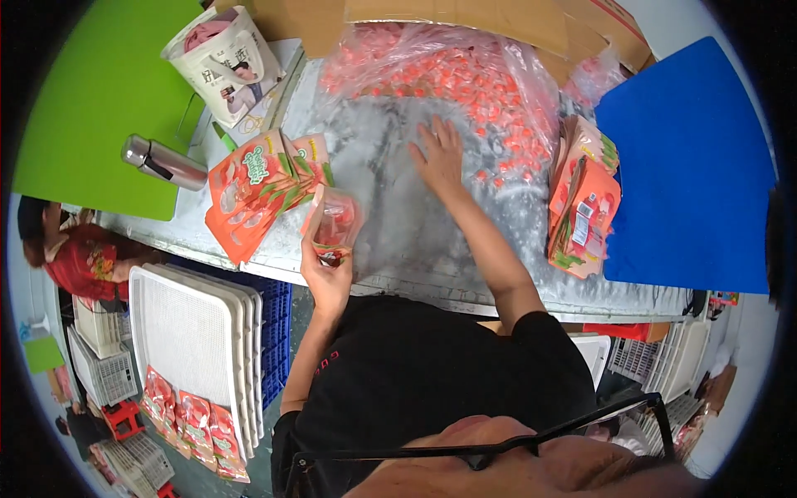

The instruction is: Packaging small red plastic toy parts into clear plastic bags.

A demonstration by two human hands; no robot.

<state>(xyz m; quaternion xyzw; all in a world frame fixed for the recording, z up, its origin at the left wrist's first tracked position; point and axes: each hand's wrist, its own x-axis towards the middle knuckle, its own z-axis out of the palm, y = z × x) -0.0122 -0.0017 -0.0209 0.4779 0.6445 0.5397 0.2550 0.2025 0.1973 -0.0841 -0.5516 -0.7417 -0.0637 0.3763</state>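
Tabletop: work in progress. Blue board stands at its right edge, green board at its left.

Trays: stacked below the near edge, toward the left corner. Three red bags overlap on the outermost; they look plump, so I judge them done.

Carton: at the far edge, with clear film spilling from it. Pieces, red and wrapped, heap along that edge and trail down toward the right side. Supply looks ample; most of this portion appears left to do.

Left stack: bags fanned between the left edge and the middle, lying flat; probably unfilled stock. Right stack: more bags by the right edge, some showing their backs. Whether these are filled, cannot tell.

Held bag: above the near edge, left of the middle, tilted. Red shows through its clear face; contents or print, cannot tell. Whether the mouth is sealed is also unclear. Judged partway through.

Hands: left grips the held bag by its lower part. Right is spread wide and holds nothing visible, over the tabletop's middle, just short of the heap; contact with the surface cannot be confirmed.
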